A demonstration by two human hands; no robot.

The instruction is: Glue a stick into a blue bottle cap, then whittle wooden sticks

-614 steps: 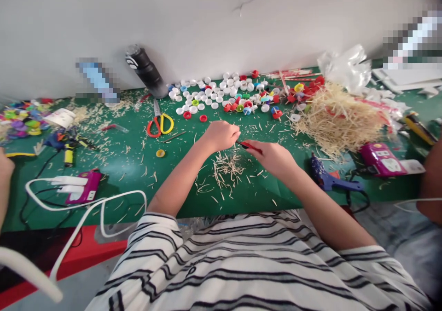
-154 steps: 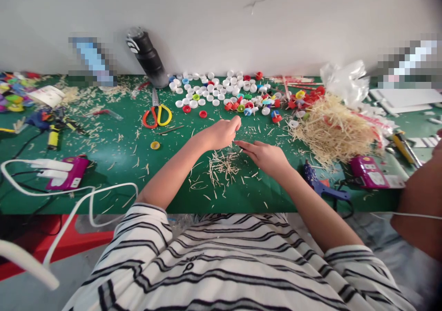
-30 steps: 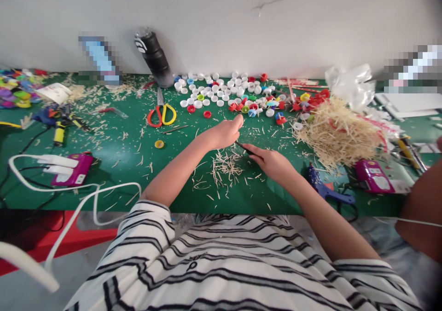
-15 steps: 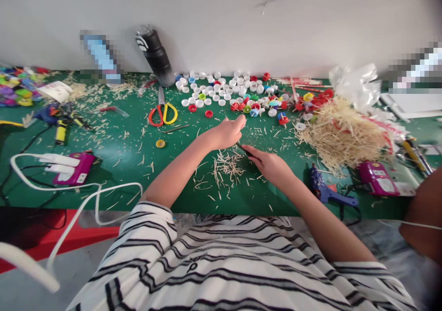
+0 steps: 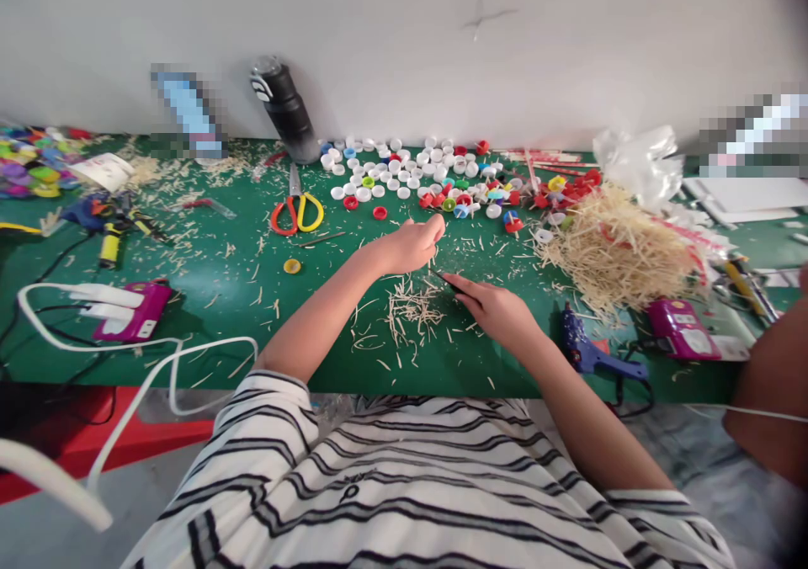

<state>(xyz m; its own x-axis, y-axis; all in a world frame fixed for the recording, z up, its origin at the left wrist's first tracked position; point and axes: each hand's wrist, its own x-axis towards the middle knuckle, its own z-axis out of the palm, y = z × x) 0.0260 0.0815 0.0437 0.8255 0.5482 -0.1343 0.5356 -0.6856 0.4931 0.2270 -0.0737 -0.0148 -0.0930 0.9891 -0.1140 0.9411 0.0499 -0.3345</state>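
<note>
My left hand (image 5: 413,245) is closed in a pinch above the green table. A short end of a thin pale wooden stick (image 5: 433,263) shows beneath its fingers; the fist hides the rest. Lower and to the right, my right hand (image 5: 496,306) is wrapped round a slim dark knife (image 5: 449,282), its tip pointing up and left toward the stick. A small gap shows between tip and stick. Under both hands lies a loose pile of pale wood shavings (image 5: 413,310). A yellow cap (image 5: 291,266) sits to the left of my left forearm.
Scissors (image 5: 296,211), a black bottle (image 5: 287,110) and many white and coloured caps (image 5: 404,169) lie toward the wall. At right are a heap of wooden sticks (image 5: 622,253), a blue glue gun (image 5: 593,350) and another person's arm (image 5: 770,384). A purple power strip (image 5: 148,310) with cables is left.
The knife tip and my right hand have drawn slightly away from my left hand, down and to the right. The pale stick end now shows below my left fingers. The view shifted slightly.
</note>
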